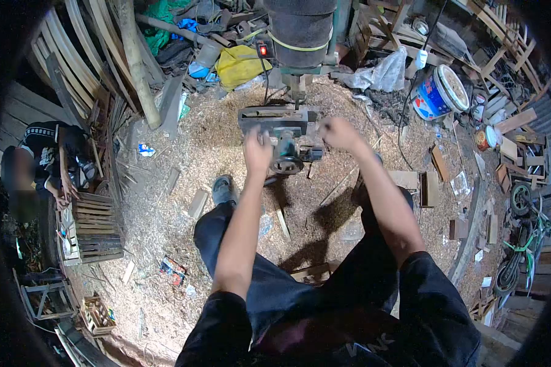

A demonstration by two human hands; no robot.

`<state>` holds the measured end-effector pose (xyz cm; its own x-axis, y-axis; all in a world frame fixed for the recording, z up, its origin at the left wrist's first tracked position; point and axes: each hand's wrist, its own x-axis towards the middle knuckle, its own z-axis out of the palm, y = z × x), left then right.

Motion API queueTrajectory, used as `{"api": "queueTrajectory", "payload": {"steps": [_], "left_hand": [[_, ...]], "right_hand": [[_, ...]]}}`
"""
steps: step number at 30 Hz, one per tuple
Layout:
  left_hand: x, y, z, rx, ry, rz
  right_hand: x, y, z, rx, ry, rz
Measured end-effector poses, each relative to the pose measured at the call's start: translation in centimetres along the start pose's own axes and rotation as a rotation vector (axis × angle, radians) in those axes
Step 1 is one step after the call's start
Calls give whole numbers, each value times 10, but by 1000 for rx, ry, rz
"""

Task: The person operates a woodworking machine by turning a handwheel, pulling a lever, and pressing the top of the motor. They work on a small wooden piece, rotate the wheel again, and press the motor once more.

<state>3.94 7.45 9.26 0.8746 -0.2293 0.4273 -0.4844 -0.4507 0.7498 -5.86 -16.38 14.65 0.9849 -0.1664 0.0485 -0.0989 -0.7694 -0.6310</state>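
The person sits with both knees apart and both bare arms stretched forward, the left nearly straight, the right angled inward from a bent elbow. The left hand (258,150) is at the near left edge of a dark vise (246,124), its fingers curled; I cannot tell whether they grip it. The right hand (341,133) hangs just right of the vise, fingers bent and blurred, and I can't make out whether they close on anything. The vise sits ahead of the knees, below the drum-shaped head of a machine (300,37), with a pale strip (274,115) in its long slot and a round handwheel (286,165) at its front. Underfoot, the floor (171,229) is thick with curly tan shavings and scattered offcuts. On the left, another person (54,144) reaches a hand to a crate of wooden slats (95,229), near a rough round pole (138,67) and long curved boards (73,46). A crumpled yellow sack (245,66) lies behind the machine; over to the right stand a glossy blue-and-white bucket (431,98) and a green-framed two-wheeler (523,248).
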Motion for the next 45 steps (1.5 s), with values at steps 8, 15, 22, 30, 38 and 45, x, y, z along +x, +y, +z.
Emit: {"api": "queueTrajectory", "payload": {"steps": [8,15,22,30,38,45], "left_hand": [[174,213,-41,-309,447,671],[206,254,-2,-42,602,747],[202,255,-6,-33,584,716],[204,241,-4,4,560,751],[200,227,-1,1,536,809],[172,227,-16,-1,331,708]], "right_hand": [[102,-59,-145,732,701,27],[205,-22,-201,561,834,336],[274,-38,-265,633,569,157],[198,-159,-333,1101,147,5],[126,-153,-289,1051,-19,-231],[109,-155,-249,1032,479,-358]]}}
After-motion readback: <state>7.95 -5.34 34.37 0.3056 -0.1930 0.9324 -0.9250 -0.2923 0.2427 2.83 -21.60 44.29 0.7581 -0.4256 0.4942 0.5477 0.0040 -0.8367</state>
